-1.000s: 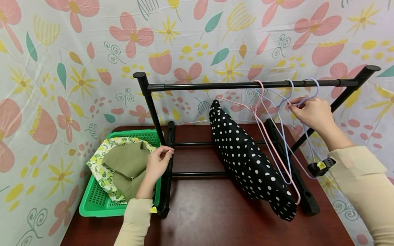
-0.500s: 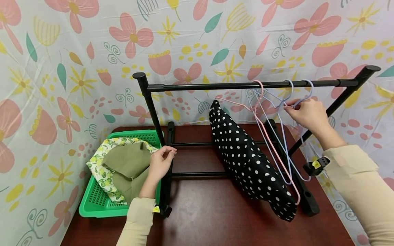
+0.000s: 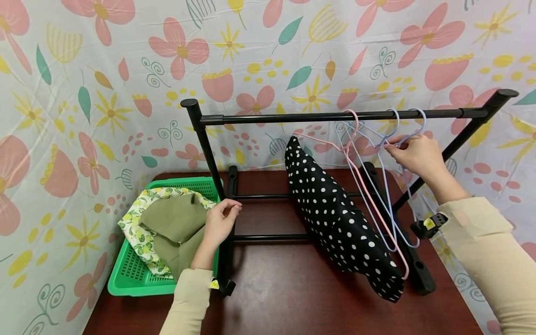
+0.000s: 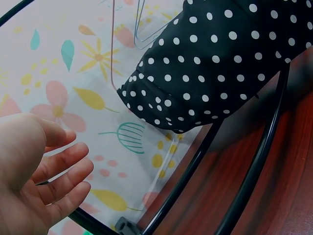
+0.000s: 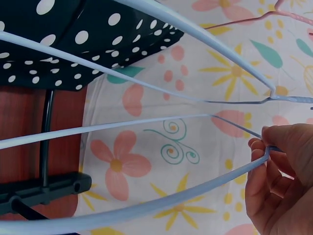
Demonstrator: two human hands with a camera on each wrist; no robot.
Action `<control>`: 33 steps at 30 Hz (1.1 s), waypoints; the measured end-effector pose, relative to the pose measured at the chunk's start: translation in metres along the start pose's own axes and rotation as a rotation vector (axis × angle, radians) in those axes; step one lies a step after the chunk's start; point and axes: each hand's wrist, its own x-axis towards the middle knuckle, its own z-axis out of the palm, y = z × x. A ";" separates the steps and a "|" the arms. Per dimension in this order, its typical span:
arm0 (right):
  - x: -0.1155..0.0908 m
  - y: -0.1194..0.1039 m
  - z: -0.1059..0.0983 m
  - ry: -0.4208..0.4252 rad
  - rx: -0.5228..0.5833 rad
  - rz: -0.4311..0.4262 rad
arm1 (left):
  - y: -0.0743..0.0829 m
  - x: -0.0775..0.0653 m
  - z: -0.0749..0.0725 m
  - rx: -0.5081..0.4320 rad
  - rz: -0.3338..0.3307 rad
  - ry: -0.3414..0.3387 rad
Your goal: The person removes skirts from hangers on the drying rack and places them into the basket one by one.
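Head view: one black rack (image 3: 268,237) stood on the tabletop (image 3: 272,288), its rail (image 3: 276,117) carrying three hangers.

Item, right-hand purple hanger (image 3: 425,122): hooked over the rail, its neck pinched between the thumb and fingers of your right hand (image 3: 416,153). Probable fault: too low a lift would snag the hook on the rail.

Item, second purple hanger (image 3: 398,122): just to its left, not held. The bars of the two overlapped in sight; whether they touched, you could not tell. Probable fault: a sideways pull could catch one on the other and bring both along.

Item, pink hanger (image 3: 357,123): left of both, bearing polka-dot cloth (image 3: 331,209) that slanted downward. Probable fault: a knock from a swinging neighbour might set it swaying and let the cloth slide off, its fabric seeming slick.

Item, your left hand (image 3: 222,218): loosely curled, holding nothing, beside the rack's left post (image 3: 208,153). Probable fault: a stray bump there could shake the whole row.

Item, green basket (image 3: 121,279): left of the rack, holding olive cloth (image 3: 171,218) over lemon-print cloth (image 3: 135,235). Probable fault: your left sleeve (image 3: 190,298), near its edge, could drag the pile askew.
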 end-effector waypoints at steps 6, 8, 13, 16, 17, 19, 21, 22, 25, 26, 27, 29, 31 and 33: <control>0.000 -0.001 0.001 -0.001 0.005 -0.007 | -0.004 0.001 0.004 -0.011 0.032 0.004; -0.001 -0.001 0.001 -0.003 0.007 -0.008 | -0.004 0.000 0.005 -0.017 0.041 0.006; -0.005 -0.003 0.000 -0.005 0.003 0.001 | -0.004 -0.001 0.006 -0.027 0.047 0.004; -0.008 -0.003 -0.001 -0.005 -0.002 0.000 | -0.003 -0.001 0.006 -0.031 0.045 0.001; -0.009 -0.002 -0.001 -0.005 -0.008 0.002 | -0.004 -0.001 0.006 -0.032 0.047 0.001; -0.011 -0.001 -0.001 -0.009 -0.027 0.005 | -0.005 -0.001 0.006 -0.030 0.055 0.004; -0.014 -0.001 -0.002 -0.014 -0.049 0.016 | -0.006 -0.001 0.007 -0.029 0.076 0.012; -0.015 0.000 -0.003 -0.018 -0.057 0.025 | -0.007 -0.001 0.007 -0.029 0.082 0.015; -0.019 0.000 -0.005 -0.030 -0.068 0.051 | -0.008 0.000 0.007 -0.022 0.086 0.016; -0.020 0.000 -0.006 -0.036 -0.067 0.060 | -0.008 0.000 0.007 -0.022 0.082 0.012; -0.021 -0.001 -0.007 -0.041 -0.064 0.068 | -0.008 0.000 0.007 -0.018 0.073 0.007; -0.023 -0.002 -0.009 -0.046 -0.054 0.085 | -0.007 0.001 0.006 -0.016 0.043 -0.008; -0.025 -0.003 -0.012 -0.041 -0.039 0.096 | -0.007 0.002 0.006 -0.015 0.018 -0.021; -0.027 -0.004 -0.014 -0.019 -0.022 0.104 | -0.007 0.002 0.005 -0.018 0.002 -0.031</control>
